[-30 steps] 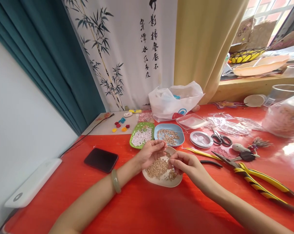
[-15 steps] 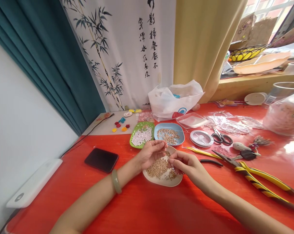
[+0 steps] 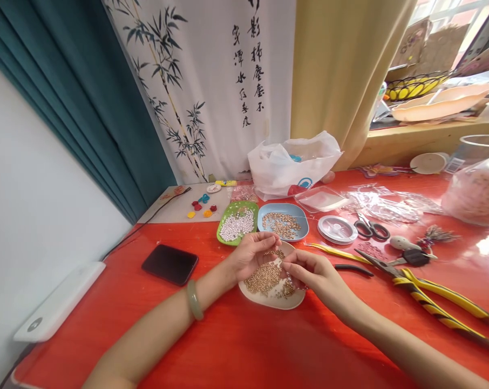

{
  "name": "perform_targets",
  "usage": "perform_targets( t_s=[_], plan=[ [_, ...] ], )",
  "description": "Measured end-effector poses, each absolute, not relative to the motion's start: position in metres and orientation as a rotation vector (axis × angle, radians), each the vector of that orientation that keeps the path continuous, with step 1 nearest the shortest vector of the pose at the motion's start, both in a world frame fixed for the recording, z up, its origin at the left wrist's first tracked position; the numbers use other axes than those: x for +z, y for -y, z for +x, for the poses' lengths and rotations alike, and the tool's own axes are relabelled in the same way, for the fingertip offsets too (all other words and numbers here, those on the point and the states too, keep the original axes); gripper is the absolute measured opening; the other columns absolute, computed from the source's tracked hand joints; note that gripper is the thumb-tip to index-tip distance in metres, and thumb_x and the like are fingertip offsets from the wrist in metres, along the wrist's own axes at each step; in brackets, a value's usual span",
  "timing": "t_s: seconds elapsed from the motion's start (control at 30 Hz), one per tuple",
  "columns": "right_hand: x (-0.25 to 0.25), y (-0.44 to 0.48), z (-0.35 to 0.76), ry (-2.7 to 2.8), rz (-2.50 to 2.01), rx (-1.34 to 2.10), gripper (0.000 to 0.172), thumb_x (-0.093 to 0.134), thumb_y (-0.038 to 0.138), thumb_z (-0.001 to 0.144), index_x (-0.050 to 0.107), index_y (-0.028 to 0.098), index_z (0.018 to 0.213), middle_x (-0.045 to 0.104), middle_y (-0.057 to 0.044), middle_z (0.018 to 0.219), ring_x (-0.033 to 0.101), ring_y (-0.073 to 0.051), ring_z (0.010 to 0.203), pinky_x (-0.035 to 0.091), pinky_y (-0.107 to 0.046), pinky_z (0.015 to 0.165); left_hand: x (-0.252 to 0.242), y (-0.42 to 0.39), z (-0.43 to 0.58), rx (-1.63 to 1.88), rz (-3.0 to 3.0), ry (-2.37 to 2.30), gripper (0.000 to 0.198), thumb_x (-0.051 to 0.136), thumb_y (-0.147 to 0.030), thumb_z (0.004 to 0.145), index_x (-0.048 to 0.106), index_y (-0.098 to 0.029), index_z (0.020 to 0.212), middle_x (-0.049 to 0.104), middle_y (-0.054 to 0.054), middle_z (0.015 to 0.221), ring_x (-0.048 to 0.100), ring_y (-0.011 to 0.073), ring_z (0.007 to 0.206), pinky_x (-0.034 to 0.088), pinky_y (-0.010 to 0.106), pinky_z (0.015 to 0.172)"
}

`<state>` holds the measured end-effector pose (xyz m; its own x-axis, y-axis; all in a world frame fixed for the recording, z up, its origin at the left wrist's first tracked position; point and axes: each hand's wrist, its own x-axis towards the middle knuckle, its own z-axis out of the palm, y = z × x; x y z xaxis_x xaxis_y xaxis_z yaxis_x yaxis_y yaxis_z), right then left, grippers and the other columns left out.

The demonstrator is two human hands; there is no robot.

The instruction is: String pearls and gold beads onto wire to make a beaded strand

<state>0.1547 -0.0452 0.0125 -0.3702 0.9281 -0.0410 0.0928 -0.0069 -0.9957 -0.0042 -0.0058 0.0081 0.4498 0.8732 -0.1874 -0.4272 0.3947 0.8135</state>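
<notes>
A cream dish [image 3: 277,300] of small gold beads [image 3: 264,278] lies on the red table [image 3: 244,346] in front of me. My left hand [image 3: 252,253] hovers over its left rim with curled fingers pinched together; what they hold is too small to name. My right hand [image 3: 309,273] rests over the dish's right side, fingertips pinched among the beads. The two hands nearly touch above the dish. A green bangle [image 3: 194,300] sits on my left wrist.
Behind the dish stand a green tray of white pearls [image 3: 236,222] and a blue tray of gold beads [image 3: 283,222]. A thread spool [image 3: 337,229], scissors [image 3: 372,229], yellow-handled pliers [image 3: 430,302] and tweezers [image 3: 337,253] lie to the right. A black phone [image 3: 170,264] lies left; a white plastic bag [image 3: 293,165] stands at the back.
Both hands stay pinched over the dish with only slight finger movement. The view has shifted a little.
</notes>
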Motion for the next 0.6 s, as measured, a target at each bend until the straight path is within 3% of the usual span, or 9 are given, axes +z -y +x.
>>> perform_targets(
  t_s=[0.4,0.6],
  plan=[
    [0.0154,0.0441,0.1553,1.492,-1.092,1.538,0.019,0.053,0.033,0.073,0.052,0.016,0.064,0.054,0.001,0.060,0.040,-0.008,0.048,0.030,-0.022,0.046,0.0079,0.0026,-0.0040,0.969,0.850,-0.740,0.020,0.074,-0.020,0.056,0.064,-0.010,0.070,0.058,0.001,0.066,0.054,0.0066,0.060,0.045,0.017,0.055],
    [0.0168,0.0437,0.1536,1.495,-1.107,1.497,0.021,0.054,0.035,0.071,0.051,0.017,0.061,0.045,0.004,0.051,0.038,-0.007,0.045,0.029,-0.021,0.044,0.0037,0.0003,-0.0071,0.956,0.870,-0.749,0.023,0.072,-0.023,0.059,0.067,-0.010,0.076,0.061,0.003,0.072,0.053,0.0064,0.061,0.045,0.018,0.056]
  ],
)
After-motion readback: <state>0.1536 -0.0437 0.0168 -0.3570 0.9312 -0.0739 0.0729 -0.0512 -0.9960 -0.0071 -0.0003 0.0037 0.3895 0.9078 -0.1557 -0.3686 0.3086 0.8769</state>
